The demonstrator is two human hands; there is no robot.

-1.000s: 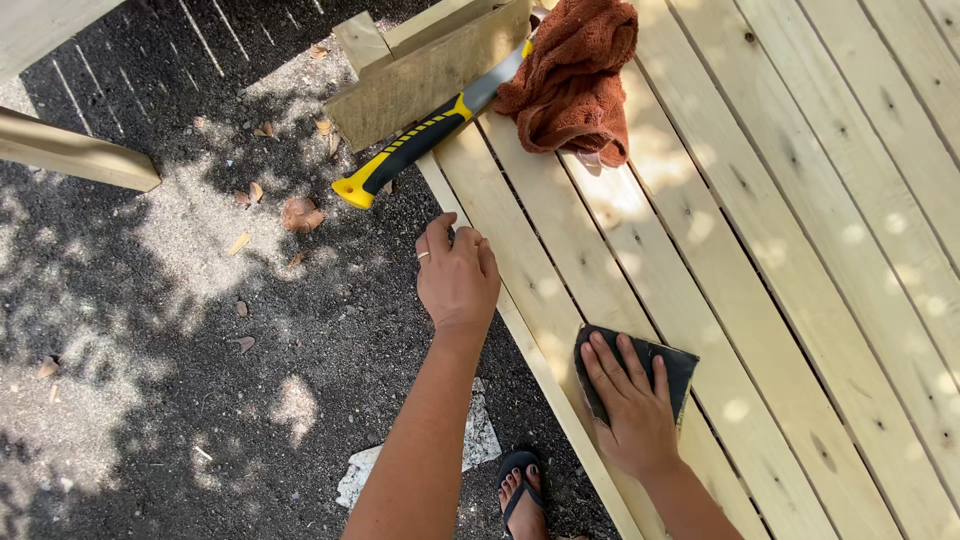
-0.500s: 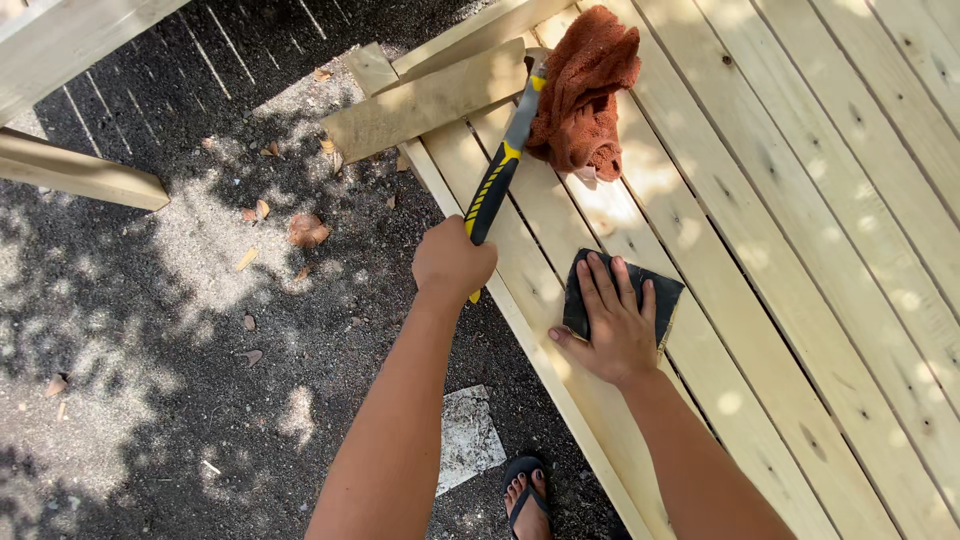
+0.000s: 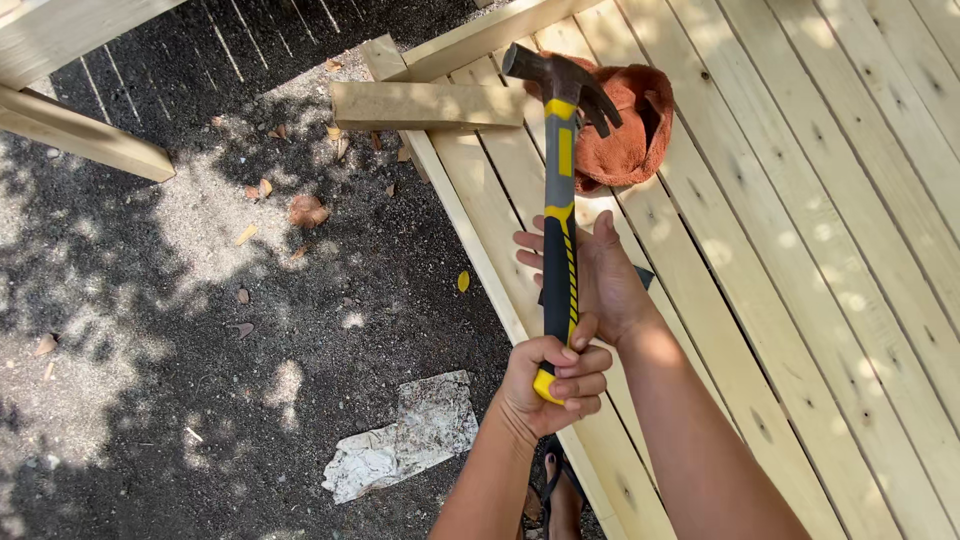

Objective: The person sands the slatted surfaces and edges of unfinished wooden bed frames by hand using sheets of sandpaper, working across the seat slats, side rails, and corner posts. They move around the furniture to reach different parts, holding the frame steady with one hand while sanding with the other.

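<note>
**Left hand clenched on a raised hammer, right hand flat on the boards**

The left hand (image 3: 552,385) is closed tight round the lower end of a hammer (image 3: 560,220): the fingers wrap fully over the black and yellow handle, with the yellow butt showing just under the fist. This grip has no gap in it. The hammer stands raised in front of the camera, its handle running up the frame and its dark claw head at the top, over an orange cloth (image 3: 630,125).

The right hand (image 3: 590,275) is released and spread, palm down and fingers apart, on the pale wooden boards of the surface (image 3: 800,250). It lies on a dark pad (image 3: 643,276), of which only a corner shows beside the hand. It grasps nothing that can be seen. The hammer handle crosses in front of its fingers; whether they touch cannot be told.

The cloth lies bunched on the boards, near the far edge. A short wooden block (image 3: 425,104) juts out from that edge over dark ground (image 3: 150,400). On the ground lie a crumpled paper scrap (image 3: 405,435) and dry leaves. A sandalled foot (image 3: 560,495) shows below the left forearm.
</note>
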